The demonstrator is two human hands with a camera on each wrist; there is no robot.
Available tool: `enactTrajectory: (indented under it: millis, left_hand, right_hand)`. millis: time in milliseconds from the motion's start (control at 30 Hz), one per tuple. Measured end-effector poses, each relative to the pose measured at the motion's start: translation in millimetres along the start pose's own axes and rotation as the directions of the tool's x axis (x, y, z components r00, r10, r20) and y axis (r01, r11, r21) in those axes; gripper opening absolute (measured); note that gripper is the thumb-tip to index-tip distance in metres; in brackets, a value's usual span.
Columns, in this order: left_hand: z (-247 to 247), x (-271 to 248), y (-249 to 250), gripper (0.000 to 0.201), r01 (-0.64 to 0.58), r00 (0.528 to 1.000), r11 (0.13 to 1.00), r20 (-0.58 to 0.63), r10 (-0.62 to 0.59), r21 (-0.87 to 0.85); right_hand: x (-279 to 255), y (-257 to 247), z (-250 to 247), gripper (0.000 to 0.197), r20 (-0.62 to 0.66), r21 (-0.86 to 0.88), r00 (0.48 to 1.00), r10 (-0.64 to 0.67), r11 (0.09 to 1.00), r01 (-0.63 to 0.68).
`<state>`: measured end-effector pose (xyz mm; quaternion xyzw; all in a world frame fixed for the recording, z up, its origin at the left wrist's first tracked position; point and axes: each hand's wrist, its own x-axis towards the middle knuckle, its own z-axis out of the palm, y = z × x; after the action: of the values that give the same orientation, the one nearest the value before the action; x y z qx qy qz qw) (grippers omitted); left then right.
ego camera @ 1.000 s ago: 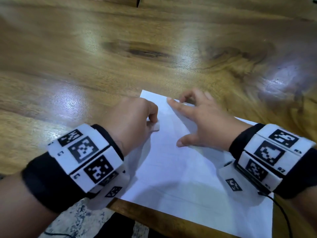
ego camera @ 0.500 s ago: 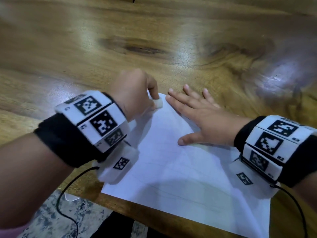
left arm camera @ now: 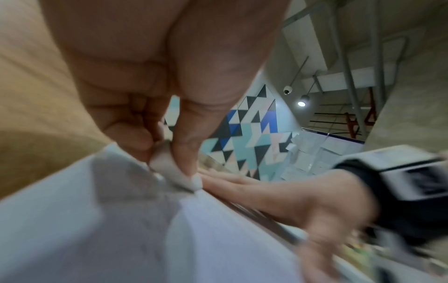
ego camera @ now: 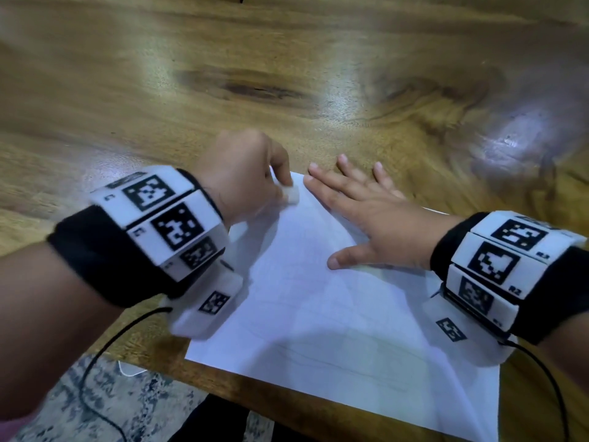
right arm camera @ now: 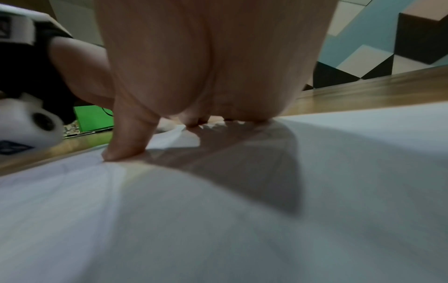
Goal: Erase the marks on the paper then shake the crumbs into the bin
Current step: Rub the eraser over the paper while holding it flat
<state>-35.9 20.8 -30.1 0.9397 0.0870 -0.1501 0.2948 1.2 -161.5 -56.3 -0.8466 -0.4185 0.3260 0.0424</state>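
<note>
One sheet of paper (ego camera: 334, 314) and one small white eraser (ego camera: 291, 195) are in play, with two hands at work above a wooden table (ego camera: 159, 90). Nearest the body, both forearms reach forward, each wrist wrapped in a black band carrying white marker blocks. The paper lies under and between the two wrists, its near edge overhanging the table's front edge and its far corner just beyond the fingertips. The right hand (ego camera: 373, 215) lies palm down on the sheet, fingers straight and spread, thumb stretched out to the side and pressed onto the paper; it has hold of nothing, and its fingertips reach past the paper's far edge onto the wood. The left hand (ego camera: 245, 173) is curled over, knuckles up, with thumb and fingers pinching the eraser; the left wrist view shows the eraser's lower end touching the sheet near its far corner. The eraser sits just beside the right index fingertip, between the two hands. Faint pencil lines (ego camera: 318, 352) cross the paper closer to the body.
</note>
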Motion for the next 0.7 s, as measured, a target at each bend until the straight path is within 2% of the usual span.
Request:
enactTrajectory:
  millis: [67,100,167,233,267,367,433,500,600,633,700]
  left_hand:
    - [1.2,3.8,4.0,0.011,0.008,0.997,1.000,-0.082,-0.009,-0.013]
    - [3.1,2.2,3.8,0.010,0.001,0.998,1.000,-0.067,-0.001,-0.002]
    - [5.8,-8.2,1.0,0.009,-0.035,0.997,0.998,0.073,0.032,0.050]
    - [5.4,-17.4,-0.4,0.011,-0.047,0.975,0.994,0.220,0.026,0.095]
    - [4.0,-16.6,-0.1,0.011,-0.040,0.976,0.996,0.217,0.021,0.085]
    - [-0.1,1.9,3.2,0.008,-0.014,1.000,1.000,-0.005,0.014,-0.004]
    - [1.5,6.5,5.7,0.008,-0.007,0.998,1.000,-0.065,0.005,-0.025]
    - [5.4,-1.4,1.1,0.008,-0.030,0.999,0.999,-0.009,0.031,0.010]
    - [5.4,-19.2,-1.7,0.010,-0.054,0.975,0.996,0.217,0.037,0.073]
    - [3.5,-18.1,-0.9,0.011,-0.040,0.973,0.997,0.230,0.026,0.059]
    - [-0.4,-5.0,1.5,0.011,-0.018,0.993,1.000,0.117,0.017,0.008]
  right_hand:
    - [-0.2,-0.4,0.2,0.103,-0.002,0.005,1.000,0.002,1.000,-0.002]
    - [-0.1,-0.2,0.2,0.102,-0.003,0.005,1.000,0.002,1.000,-0.002]
    - [0.2,0.1,0.6,0.103,-0.002,-0.004,1.000,0.004,1.000,-0.004]
    - [0.6,0.5,1.0,0.103,0.004,-0.012,1.000,0.005,1.000,-0.005]
    - [0.5,0.5,1.0,0.103,0.008,-0.013,1.000,0.006,1.000,-0.006]
    - [0.4,0.2,1.1,0.103,0.013,-0.016,1.000,0.008,1.000,-0.008]
    - [0.4,-0.3,0.7,0.103,0.016,-0.025,1.000,0.011,1.000,-0.011]
    - [0.6,-0.7,0.3,0.103,0.023,-0.029,1.000,0.014,0.999,-0.014]
    - [0.0,-0.8,0.1,0.102,0.032,-0.028,0.999,0.013,1.000,-0.012]
    - [-0.1,-1.2,0.2,0.102,0.035,-0.028,0.999,0.014,1.000,-0.013]
    - [0.0,-1.6,0.0,0.102,0.034,-0.026,0.999,0.017,1.000,-0.016]
